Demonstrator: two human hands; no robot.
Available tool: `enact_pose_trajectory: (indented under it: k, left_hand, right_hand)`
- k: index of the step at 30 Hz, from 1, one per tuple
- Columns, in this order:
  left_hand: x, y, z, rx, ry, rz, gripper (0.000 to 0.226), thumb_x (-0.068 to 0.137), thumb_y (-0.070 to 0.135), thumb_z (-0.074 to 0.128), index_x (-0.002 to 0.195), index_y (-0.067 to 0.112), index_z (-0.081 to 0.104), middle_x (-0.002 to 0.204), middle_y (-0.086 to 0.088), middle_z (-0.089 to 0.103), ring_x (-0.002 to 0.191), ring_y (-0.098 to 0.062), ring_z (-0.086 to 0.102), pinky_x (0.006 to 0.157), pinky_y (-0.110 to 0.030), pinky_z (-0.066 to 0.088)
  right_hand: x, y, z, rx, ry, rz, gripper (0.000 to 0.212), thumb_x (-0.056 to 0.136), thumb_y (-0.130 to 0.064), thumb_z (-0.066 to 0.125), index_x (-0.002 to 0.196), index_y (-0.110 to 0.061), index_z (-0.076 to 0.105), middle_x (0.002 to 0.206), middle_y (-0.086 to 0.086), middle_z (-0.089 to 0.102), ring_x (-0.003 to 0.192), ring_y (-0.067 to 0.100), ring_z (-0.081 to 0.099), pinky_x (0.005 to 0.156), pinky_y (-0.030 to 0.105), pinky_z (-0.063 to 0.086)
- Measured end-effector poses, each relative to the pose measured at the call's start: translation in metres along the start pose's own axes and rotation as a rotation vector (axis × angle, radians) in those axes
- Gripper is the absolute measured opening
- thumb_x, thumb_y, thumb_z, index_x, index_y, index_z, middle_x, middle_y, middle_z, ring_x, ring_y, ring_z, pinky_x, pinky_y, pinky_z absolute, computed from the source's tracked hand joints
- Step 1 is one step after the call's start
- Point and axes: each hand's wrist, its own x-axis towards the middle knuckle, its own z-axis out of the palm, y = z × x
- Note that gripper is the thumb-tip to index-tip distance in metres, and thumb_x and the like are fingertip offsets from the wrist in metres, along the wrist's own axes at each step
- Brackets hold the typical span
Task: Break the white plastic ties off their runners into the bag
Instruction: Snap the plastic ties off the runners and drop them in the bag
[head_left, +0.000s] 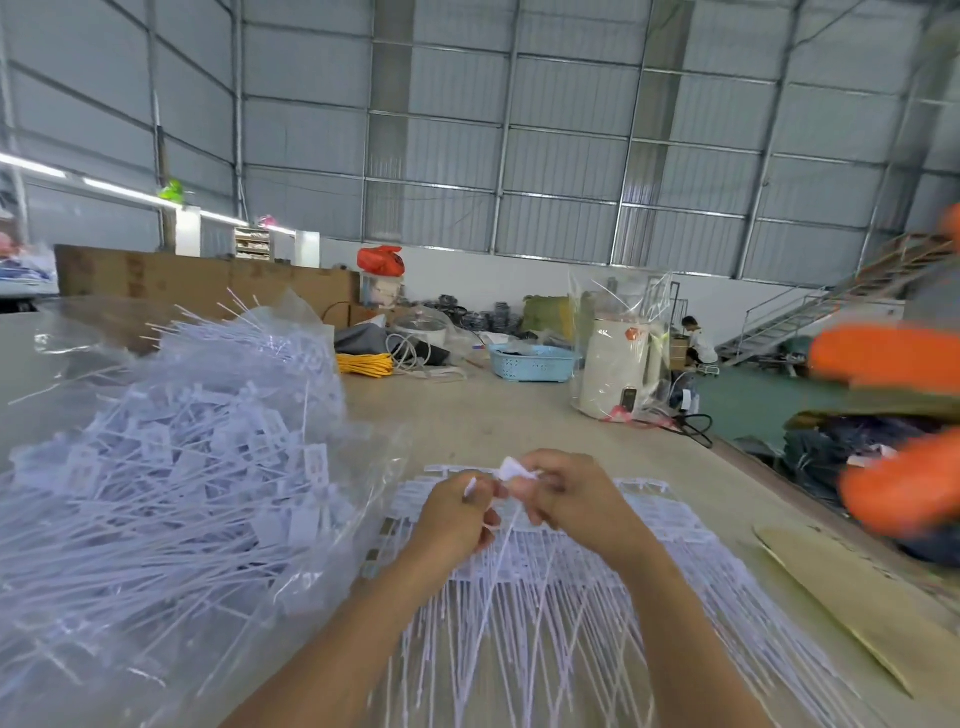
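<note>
Both my hands meet over the table (519, 415), just below centre. My left hand (451, 514) has fingers curled, pinching a white tie (511, 470) near its head; my right hand (563, 499) is curled too, pinching the same tie at its flat tag end, which pokes up between the two thumbs. The tie's thin tail runs down toward 6 o'clock between my wrists; motion blur makes it hard to say where it ends. Under my hands lies the sheet of ties on runners (649, 525), tags at the far edge, tails fanning toward me; my forearms hide its middle and the bottom edge cuts off the tails. At 9 o'clock the clear plastic bag (358, 467) bulges with loose ties (171, 467), its left side cut off; film glare blurs the count. At 3 o'clock orange shapes (893, 358) are smeared and cropped; I cannot tell what they are. At 4 o'clock, a cardboard strip (831, 597). At 1 o'clock, a white appliance (618, 364) wrapped in clear film. At 12 o'clock, a blue basket (535, 361); left of it, yellow cord (363, 364).
</note>
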Motion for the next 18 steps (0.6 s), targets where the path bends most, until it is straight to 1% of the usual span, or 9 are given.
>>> enact_pose_trajectory:
  k: [2, 4, 5, 8, 11, 13, 14, 16, 18]
  left_hand:
    - [-0.001, 0.003, 0.002, -0.092, -0.051, -0.016, 0.047, 0.1, 0.042, 0.038, 0.075, 0.012, 0.065, 0.048, -0.002, 0.056, 0.037, -0.008, 0.045, 0.038, -0.018, 0.034]
    - [-0.004, 0.004, 0.0, -0.037, -0.125, 0.027, 0.055, 0.094, 0.057, 0.039, 0.071, 0.015, 0.066, 0.054, -0.005, 0.061, 0.045, -0.012, 0.049, 0.042, -0.019, 0.035]
    - [-0.006, 0.003, 0.0, 0.001, -0.136, 0.065, 0.048, 0.092, 0.055, 0.045, 0.07, 0.017, 0.065, 0.055, -0.004, 0.062, 0.049, -0.014, 0.051, 0.044, -0.02, 0.036]
    - [-0.007, -0.003, 0.0, 0.083, -0.109, 0.159, 0.03, 0.094, 0.032, 0.056, 0.069, 0.016, 0.06, 0.055, 0.0, 0.063, 0.052, -0.013, 0.055, 0.05, -0.021, 0.04]
    - [-0.006, -0.005, 0.0, 0.182, -0.04, 0.261, 0.03, 0.095, 0.026, 0.055, 0.072, 0.009, 0.061, 0.059, -0.008, 0.064, 0.049, -0.012, 0.054, 0.055, -0.025, 0.043]
    - [-0.007, -0.006, 0.0, 0.198, 0.017, 0.295, 0.032, 0.095, 0.027, 0.056, 0.069, 0.008, 0.059, 0.057, -0.008, 0.061, 0.048, -0.015, 0.051, 0.056, -0.026, 0.04]
    - [-0.008, -0.006, 0.0, 0.19, 0.022, 0.301, 0.033, 0.094, 0.027, 0.056, 0.067, 0.009, 0.057, 0.055, -0.007, 0.059, 0.048, -0.015, 0.05, 0.055, -0.026, 0.039]
    - [-0.008, -0.006, 0.001, 0.199, 0.003, 0.284, 0.033, 0.094, 0.026, 0.056, 0.066, 0.009, 0.055, 0.056, -0.008, 0.058, 0.048, -0.016, 0.048, 0.055, -0.026, 0.039]
    - [-0.006, -0.005, 0.0, 0.192, 0.005, 0.221, 0.032, 0.095, 0.024, 0.056, 0.066, 0.01, 0.055, 0.055, -0.006, 0.057, 0.045, -0.013, 0.047, 0.053, -0.025, 0.038]
  right_hand:
    - [0.001, -0.002, 0.009, -0.019, -0.135, 0.019, 0.01, 0.093, -0.007, 0.055, 0.093, -0.007, 0.065, 0.053, -0.002, 0.053, 0.045, 0.003, 0.044, 0.051, 0.015, 0.036]
    - [0.0, 0.0, 0.011, -0.042, -0.178, 0.063, 0.016, 0.094, -0.002, 0.05, 0.104, -0.012, 0.058, 0.06, 0.0, 0.056, 0.053, 0.004, 0.049, 0.056, 0.019, 0.039]
    - [-0.001, 0.001, 0.012, -0.028, -0.18, 0.081, 0.023, 0.092, 0.002, 0.047, 0.108, -0.013, 0.053, 0.063, 0.001, 0.057, 0.056, 0.003, 0.052, 0.057, 0.018, 0.04]
    - [-0.002, 0.002, 0.014, 0.001, -0.181, 0.116, 0.035, 0.087, 0.01, 0.045, 0.114, -0.012, 0.044, 0.067, 0.004, 0.06, 0.055, 0.002, 0.054, 0.058, 0.016, 0.043]
    - [-0.002, 0.006, 0.017, -0.011, -0.112, 0.185, 0.022, 0.088, -0.001, 0.053, 0.104, -0.014, 0.044, 0.065, 0.006, 0.061, 0.051, 0.011, 0.053, 0.052, 0.02, 0.045]
    - [-0.001, 0.009, 0.017, -0.058, -0.072, 0.244, 0.011, 0.088, -0.012, 0.06, 0.091, -0.012, 0.049, 0.057, 0.0, 0.059, 0.044, 0.01, 0.051, 0.046, 0.02, 0.043]
    - [-0.002, 0.009, 0.016, -0.096, -0.101, 0.255, 0.01, 0.09, -0.016, 0.06, 0.084, -0.01, 0.054, 0.052, -0.007, 0.058, 0.04, 0.008, 0.051, 0.044, 0.019, 0.043]
    - [-0.003, 0.01, 0.016, -0.147, -0.192, 0.225, 0.024, 0.093, -0.017, 0.055, 0.071, -0.009, 0.06, 0.044, -0.012, 0.056, 0.037, 0.005, 0.048, 0.044, 0.02, 0.043]
    - [-0.003, 0.01, 0.019, -0.194, -0.182, 0.165, 0.031, 0.093, -0.014, 0.054, 0.062, -0.011, 0.059, 0.042, -0.009, 0.051, 0.04, 0.007, 0.044, 0.049, 0.023, 0.039]
